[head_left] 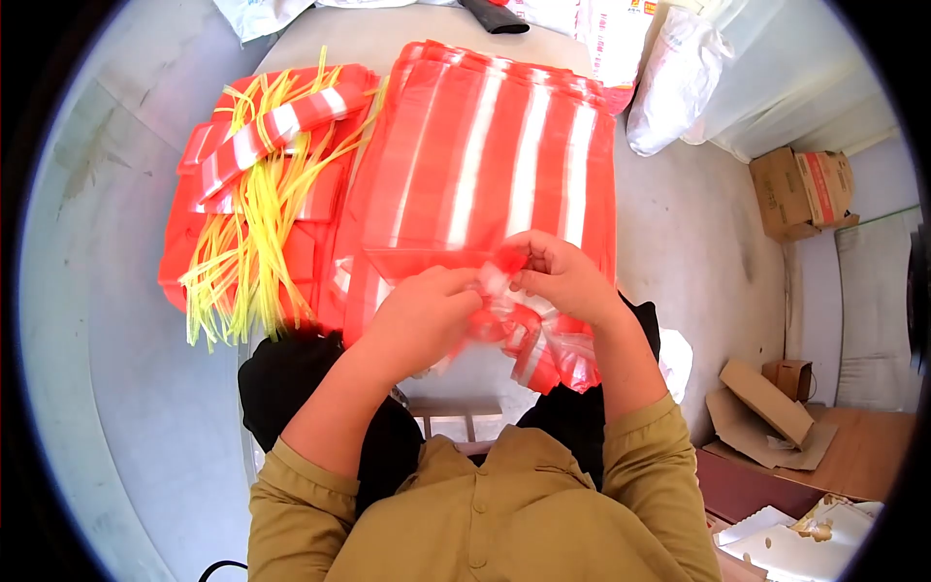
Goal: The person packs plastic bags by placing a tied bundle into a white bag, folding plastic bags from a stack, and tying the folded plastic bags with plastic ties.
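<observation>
Both forearms reach forward from rolled khaki sleeves, angling inward until the hands nearly meet. The left hand is curled nearly closed, its fingertips pinching the gathered plastic, a thin, glossy, crumpled film in red and clear white. The right hand is bent at the wrist, thumb and forefinger closed on the same film. The bunch hangs at the near edge of a flat, smooth stack of red plastic sheets with whitish stripes, on a pale bench. Left of it, thin yellow strips spill loosely over folded red plastic.
</observation>
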The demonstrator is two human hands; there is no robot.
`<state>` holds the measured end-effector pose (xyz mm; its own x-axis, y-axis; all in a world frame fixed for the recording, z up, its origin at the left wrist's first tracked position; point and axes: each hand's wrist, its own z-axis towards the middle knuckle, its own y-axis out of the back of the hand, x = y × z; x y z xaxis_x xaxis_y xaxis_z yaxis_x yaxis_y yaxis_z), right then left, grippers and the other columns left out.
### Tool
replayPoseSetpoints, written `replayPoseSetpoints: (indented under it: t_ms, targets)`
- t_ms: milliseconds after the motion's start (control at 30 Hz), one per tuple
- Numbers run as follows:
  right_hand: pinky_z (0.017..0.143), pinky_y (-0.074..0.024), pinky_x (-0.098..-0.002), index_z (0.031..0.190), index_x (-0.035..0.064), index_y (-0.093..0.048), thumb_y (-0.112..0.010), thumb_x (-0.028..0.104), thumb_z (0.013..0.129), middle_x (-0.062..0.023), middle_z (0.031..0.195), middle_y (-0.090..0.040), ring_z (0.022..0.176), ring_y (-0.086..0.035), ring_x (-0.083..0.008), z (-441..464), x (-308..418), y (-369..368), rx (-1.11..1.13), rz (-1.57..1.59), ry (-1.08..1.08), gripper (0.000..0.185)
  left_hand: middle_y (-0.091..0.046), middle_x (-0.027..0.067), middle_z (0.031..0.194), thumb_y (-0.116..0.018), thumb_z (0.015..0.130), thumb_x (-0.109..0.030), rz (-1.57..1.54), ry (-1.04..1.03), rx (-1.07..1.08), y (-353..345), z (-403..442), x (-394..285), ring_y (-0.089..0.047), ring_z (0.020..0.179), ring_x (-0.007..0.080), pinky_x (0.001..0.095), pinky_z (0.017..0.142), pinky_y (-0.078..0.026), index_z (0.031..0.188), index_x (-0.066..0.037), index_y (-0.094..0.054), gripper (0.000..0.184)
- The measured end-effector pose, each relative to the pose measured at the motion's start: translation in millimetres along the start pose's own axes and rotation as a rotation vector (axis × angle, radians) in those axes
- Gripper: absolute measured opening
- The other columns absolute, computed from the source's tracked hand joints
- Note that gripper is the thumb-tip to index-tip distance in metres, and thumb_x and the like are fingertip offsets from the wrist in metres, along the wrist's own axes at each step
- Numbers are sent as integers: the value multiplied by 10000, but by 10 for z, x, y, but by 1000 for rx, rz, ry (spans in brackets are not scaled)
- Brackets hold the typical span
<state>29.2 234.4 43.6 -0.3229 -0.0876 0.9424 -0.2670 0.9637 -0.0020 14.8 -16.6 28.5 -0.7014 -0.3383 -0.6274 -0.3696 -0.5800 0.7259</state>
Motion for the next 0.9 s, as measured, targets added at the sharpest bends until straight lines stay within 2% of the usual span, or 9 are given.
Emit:
replayPoseSetpoints:
  t_ms: [167,267,367,467,567,667,900]
  targets:
    - [811,-542,-278,1239,-9,-646,-602,-27,936,-30,1068,-691,934,-650,-91,9,128,-129,-50,-175,-19,307,-676,115,1197,-704,762,-18,28,33,28,-31,-25,13,-636,1020,361,447,866,-544,983,-55,-679,226]
    - [799,-532,-299,1228,-7,-673,-604,2,942,-39,1041,-697,917,-643,-114,86,103,-188,-83,-387,47,294,-674,139,1225,-711,787,-103,52,-1,20,-5,-6,1,-658,1002,340,436,836,-561,959,-61,-683,179]
    - [804,-540,-336,1233,-4,-687,-611,24,927,-87,1037,-708,906,-668,-194,133,26,-238,-123,-589,226,316,-611,199,1266,-743,748,-18,-9,77,-52,-58,-31,-19,-641,1055,373,436,899,-546,979,-68,-735,236]
    - [835,-562,-424,1227,55,-702,-605,99,923,-167,1091,-701,1003,-684,-325,153,50,-280,-138,-816,322,322,-553,216,1343,-781,741,-46,-165,194,-19,-16,-23,-87,-617,1111,388,442,951,-529,968,-79,-765,230]
    - [815,-563,-437,1201,77,-711,-632,136,932,-121,1057,-681,985,-679,-321,144,44,-346,-193,-890,323,287,-526,179,1391,-797,740,-78,10,69,-121,36,4,-160,-581,1161,390,449,992,-506,954,-94,-778,215]
    - [797,-561,-436,1171,94,-715,-658,163,928,-92,1052,-653,970,-677,-316,129,48,-395,-234,-932,337,259,-571,149,1339,-798,751,-99,49,28,-118,12,4,-133,-550,1211,392,452,1023,-486,921,-91,-775,172]
    - [787,-558,-428,1082,84,-700,-704,174,899,-86,1043,-634,951,-675,-313,137,-6,-378,-293,-925,402,203,-670,94,1088,-747,735,-54,133,-85,-168,-14,84,-101,-604,1112,353,437,955,-522,911,-51,-723,178]
